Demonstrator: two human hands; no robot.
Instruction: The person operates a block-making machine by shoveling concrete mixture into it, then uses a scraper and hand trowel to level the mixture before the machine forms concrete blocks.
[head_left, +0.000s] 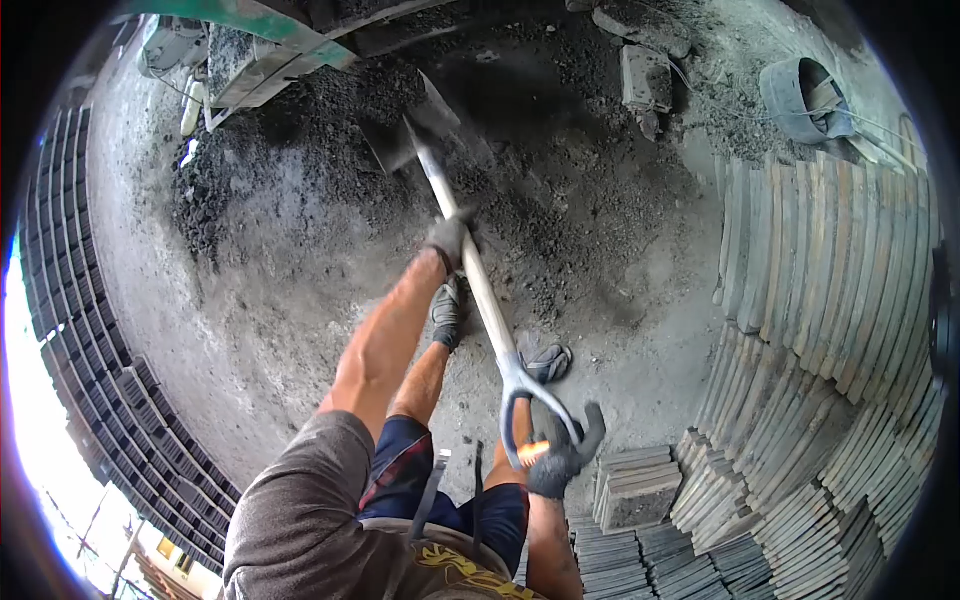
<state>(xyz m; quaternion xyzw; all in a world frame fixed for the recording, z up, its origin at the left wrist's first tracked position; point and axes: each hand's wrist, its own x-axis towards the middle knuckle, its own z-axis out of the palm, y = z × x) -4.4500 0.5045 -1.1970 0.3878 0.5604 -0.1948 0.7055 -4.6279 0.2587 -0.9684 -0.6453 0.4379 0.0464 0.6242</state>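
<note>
A shovel (482, 290) with a pale wooden shaft and a grey D-shaped handle slants across the middle of the view. Its metal blade (437, 112) rests in dark, crumbly material at the top. My left hand (450, 240), in a grey glove, is wrapped round the shaft below the blade. My right hand (557, 462), in a dark glove, is at the handle's end, closed over the crossbar, with one digit sticking out. A bit of orange shows on the crossbar beside it. The fingers there are partly hidden and slightly blurred.
The dark loose heap (560, 200) spreads before my feet. A green metal frame (290, 45) juts in at top left. Stacked slabs (820, 270) line the right side; dark racked pieces (100, 330) line the left. A bucket (800, 100) and a block (645, 80) lie at upper right.
</note>
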